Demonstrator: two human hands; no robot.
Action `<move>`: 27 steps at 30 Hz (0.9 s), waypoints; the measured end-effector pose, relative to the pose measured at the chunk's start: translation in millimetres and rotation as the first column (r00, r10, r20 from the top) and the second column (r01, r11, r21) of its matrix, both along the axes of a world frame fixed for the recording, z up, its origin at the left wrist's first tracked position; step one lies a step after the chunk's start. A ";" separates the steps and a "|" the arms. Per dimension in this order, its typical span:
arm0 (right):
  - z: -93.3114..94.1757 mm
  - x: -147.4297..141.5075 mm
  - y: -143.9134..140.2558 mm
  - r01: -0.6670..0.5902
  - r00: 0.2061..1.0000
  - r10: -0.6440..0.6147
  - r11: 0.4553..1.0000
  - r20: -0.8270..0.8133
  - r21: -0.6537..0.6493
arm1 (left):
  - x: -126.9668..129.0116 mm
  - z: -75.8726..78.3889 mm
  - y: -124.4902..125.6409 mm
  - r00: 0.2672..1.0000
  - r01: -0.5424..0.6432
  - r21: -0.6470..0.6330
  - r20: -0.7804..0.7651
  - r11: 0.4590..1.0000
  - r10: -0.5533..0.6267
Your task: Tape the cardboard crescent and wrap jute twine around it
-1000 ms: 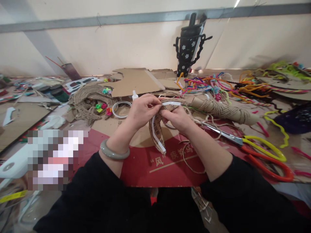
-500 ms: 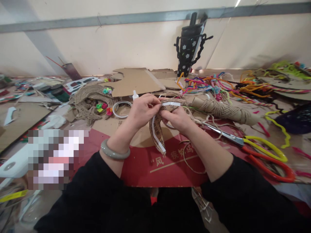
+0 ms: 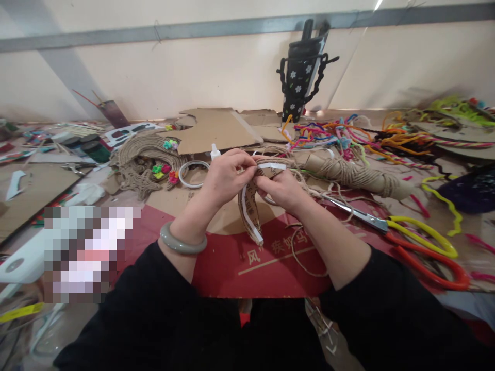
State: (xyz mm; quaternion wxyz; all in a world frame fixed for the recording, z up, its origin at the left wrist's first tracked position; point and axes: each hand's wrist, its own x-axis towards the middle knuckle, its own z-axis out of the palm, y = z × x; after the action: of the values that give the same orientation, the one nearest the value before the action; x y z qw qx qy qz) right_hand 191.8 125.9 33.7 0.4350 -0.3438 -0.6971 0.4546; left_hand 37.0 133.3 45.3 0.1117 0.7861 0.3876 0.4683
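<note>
Both my hands close on a curved cardboard cutout [image 3: 250, 210] with white tape strips along its face and twine around its edge. My left hand [image 3: 224, 175], a bangle at its wrist, pinches the upper part near one end of a tape strip [image 3: 273, 166]. My right hand [image 3: 284, 189] grips the cutout from the other side, its fingertips partly hidden. One pointed arm of the cutout hangs down over a red printed board [image 3: 228, 268]. Loose twine [image 3: 299, 257] loops below my right hand.
Scissors [image 3: 371, 221] with yellow and red handles lie right of my right hand. Behind them is a twine-wrapped tube [image 3: 356, 178]. A white tape roll [image 3: 186, 175], a glue bottle [image 3: 215, 151] and twine-covered shapes [image 3: 141, 154] sit left. A black flowered tumbler [image 3: 297, 82] stands at the wall.
Almost nothing differs. The cutout and its upper tape strip have shifted very slightly to the left; both hands keep their hold.
</note>
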 end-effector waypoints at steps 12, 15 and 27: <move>0.6 -0.6 -0.1 -0.023 1.000 0.024 0.999 -0.018 0.033 | -0.3 -0.1 -0.4 0.999 -0.018 0.022 -0.050 1.000 0.019; 0.0 -0.5 0.0 -0.016 1.000 0.016 1.000 -0.013 0.009 | -0.1 -0.4 0.0 1.000 -0.008 0.009 -0.017 1.000 0.008; 0.3 0.3 0.1 -0.006 1.000 0.006 1.000 0.006 -0.016 | -0.3 0.2 1.5 1.000 -0.002 -0.042 0.024 0.999 0.003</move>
State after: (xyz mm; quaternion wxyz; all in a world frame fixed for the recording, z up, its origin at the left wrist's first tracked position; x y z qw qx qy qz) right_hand 192.1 126.0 34.0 0.4288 -0.3466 -0.6956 0.4606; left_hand 36.8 134.8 45.5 0.1320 0.7775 0.3970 0.4695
